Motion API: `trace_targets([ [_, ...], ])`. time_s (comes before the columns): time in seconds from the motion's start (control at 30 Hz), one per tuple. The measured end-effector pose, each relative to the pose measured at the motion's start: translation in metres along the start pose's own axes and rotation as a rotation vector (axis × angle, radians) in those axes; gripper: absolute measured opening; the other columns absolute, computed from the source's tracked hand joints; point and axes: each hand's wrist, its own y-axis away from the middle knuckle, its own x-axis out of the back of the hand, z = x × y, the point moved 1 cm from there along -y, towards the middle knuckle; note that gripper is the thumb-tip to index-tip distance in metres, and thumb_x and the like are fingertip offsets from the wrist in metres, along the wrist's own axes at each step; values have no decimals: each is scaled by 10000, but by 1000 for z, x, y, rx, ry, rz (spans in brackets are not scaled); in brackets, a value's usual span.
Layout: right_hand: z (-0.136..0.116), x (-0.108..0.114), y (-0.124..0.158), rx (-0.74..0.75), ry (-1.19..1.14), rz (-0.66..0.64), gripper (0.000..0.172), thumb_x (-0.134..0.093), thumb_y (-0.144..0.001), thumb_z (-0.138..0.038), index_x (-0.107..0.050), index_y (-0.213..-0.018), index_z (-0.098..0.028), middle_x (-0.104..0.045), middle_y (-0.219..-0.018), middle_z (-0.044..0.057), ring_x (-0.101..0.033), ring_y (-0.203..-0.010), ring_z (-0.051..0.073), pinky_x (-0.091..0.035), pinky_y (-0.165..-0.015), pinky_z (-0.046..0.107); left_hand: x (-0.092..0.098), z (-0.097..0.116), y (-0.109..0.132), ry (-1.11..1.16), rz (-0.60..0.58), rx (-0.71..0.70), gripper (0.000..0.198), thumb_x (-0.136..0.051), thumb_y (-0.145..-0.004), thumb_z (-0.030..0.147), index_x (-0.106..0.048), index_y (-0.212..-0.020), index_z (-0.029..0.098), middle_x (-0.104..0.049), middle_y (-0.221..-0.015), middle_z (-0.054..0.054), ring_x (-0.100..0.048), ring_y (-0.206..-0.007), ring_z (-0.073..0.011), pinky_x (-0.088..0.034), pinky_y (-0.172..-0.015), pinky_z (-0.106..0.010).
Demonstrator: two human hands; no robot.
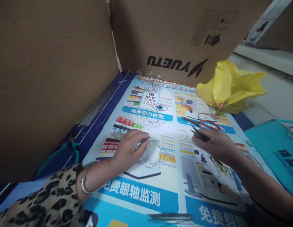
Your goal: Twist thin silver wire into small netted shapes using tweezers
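Note:
Between the thumb and fingers of my left hand [133,146] I pinch a loop of thin bent wire [152,162], which lies over the printed poster sheet [180,176]. A silver bangle [84,183] circles that wrist. My right hand [213,143] grips dark-tipped pliers [200,135], their jaws pointing up and left toward the wire, apart from it. Just beyond the right hand lie scissors with red handles [209,125], beside colored cords [217,110]. At the front edge rests a bundle of thin dark wires [170,217].
Tall cardboard walls [54,78] stand at left and back. Green-handled pliers [72,146] and straight wire lengths [96,107] lie at the left. A crumpled yellow bag [226,85] sits back right, and a turquoise bag [274,151] lies right. Bent wire pieces [153,82] are at the back.

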Motion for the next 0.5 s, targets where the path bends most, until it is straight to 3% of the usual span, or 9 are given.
trace_targets([
  [0.13,-5,-1,2,4,-1,-16,271,-476,-772,-429,-458,-601,-220,-524,-543,-20,-465,-523,129,-297,-495,258,4,3,-2,-5,42,-21,159,-560,-819,196,-567,-978,183,-631,-928,-69,-571,-919,-185,-476,-806,-351],
  [0.27,-22,3,15,80,-35,57,240,-497,-747,-403,-464,-590,-224,-526,-540,-20,-455,-493,126,-304,-473,256,18,28,3,60,154,-5,211,-564,-804,159,-544,-1011,194,-605,-971,-69,-551,-955,-194,-459,-844,-369],
  [0.37,-47,6,36,218,-115,142,173,-503,-741,-322,-459,-598,-236,-515,-540,-19,-449,-480,126,-327,-461,255,23,62,18,317,0,126,186,-539,-814,150,-555,-981,230,-587,-842,-32,-554,-817,-158,-488,-725,-306],
  [0.43,-64,6,53,339,-205,162,78,-499,-731,-235,-478,-657,-248,-536,-576,-18,-478,-502,128,-369,-489,254,21,81,30,512,-129,254,178,-565,-797,184,-558,-968,234,-572,-796,-34,-541,-750,-156,-490,-674,-294],
  [0.5,-78,2,67,456,-256,148,88,-510,-694,-175,-487,-703,-259,-564,-619,-12,-518,-552,141,-397,-511,259,14,91,42,672,-247,434,215,-604,-762,223,-541,-968,225,-560,-793,-38,-521,-701,-150,-475,-617,-277],
])
